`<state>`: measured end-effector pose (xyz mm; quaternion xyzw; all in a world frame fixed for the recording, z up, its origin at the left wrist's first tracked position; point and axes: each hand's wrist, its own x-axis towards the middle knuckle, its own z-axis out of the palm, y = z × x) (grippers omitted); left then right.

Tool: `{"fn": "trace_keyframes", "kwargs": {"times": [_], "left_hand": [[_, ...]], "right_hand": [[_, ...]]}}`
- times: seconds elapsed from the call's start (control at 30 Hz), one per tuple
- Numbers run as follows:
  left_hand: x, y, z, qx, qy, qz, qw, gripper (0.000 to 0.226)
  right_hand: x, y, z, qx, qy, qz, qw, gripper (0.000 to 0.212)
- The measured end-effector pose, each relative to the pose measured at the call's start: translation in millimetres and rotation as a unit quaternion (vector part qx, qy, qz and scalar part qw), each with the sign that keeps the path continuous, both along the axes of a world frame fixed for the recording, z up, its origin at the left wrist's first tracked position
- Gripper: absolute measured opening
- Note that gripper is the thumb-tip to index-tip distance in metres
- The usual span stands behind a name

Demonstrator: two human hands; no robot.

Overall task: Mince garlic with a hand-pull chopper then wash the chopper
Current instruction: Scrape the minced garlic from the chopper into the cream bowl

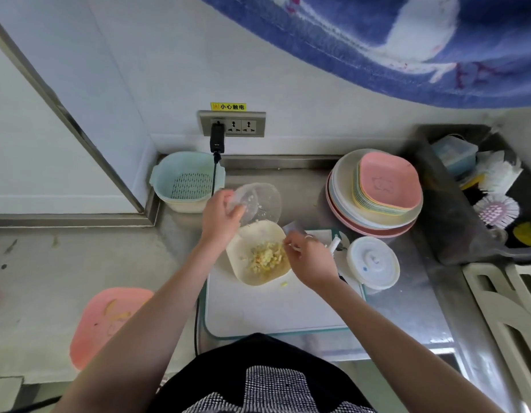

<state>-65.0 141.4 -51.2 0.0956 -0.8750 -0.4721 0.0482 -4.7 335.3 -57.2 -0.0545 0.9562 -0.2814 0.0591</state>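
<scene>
- Left hand (221,217) grips the clear chopper bowl (258,204), fingers curled round its near-left rim, tilting it over the cream dish (259,254).
- Minced garlic (267,259) sits heaped in that dish, which rests on the white board (273,311).
- Right hand (310,259) hovers at the dish's right edge, fingertips pinched together, maybe on a small tool; too blurred to tell.
- Chopper lid (373,262) lies flat just right of the board.
- Stacked plates (374,195) stand far right, a colander (186,180) far left.
</scene>
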Motion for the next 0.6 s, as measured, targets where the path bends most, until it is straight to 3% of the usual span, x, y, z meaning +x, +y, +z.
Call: {"fn": "trace_keyframes", "kwargs": {"times": [0.07,0.17,0.23,0.4,0.5,0.6], "left_hand": [[-3,-12,-2,0.138,-0.122,0.061,0.981,0.040],[0,-23,-1,0.397,-0.246,0.090,0.880,0.019],[6,-24,-4,0.420,-0.284,0.080,0.858,0.022],[12,-17,-11,0.372,-0.308,0.064,0.873,0.022],[11,-21,-17,0.345,-0.309,0.047,0.885,0.026],[13,-21,-20,0.316,-0.314,0.013,0.895,0.029]], "right_hand": [[-1,5,1,-0.149,-0.077,-0.127,0.978,0.019],[-5,3,4,-0.369,-0.168,-0.270,0.873,0.021],[-7,-1,10,-0.404,-0.174,-0.298,0.847,0.019],[-20,-10,20,-0.225,-0.123,-0.167,0.952,0.013],[-29,-12,21,-0.179,-0.099,-0.141,0.969,0.023],[-35,-18,22,-0.243,-0.100,-0.160,0.952,0.035]]}}
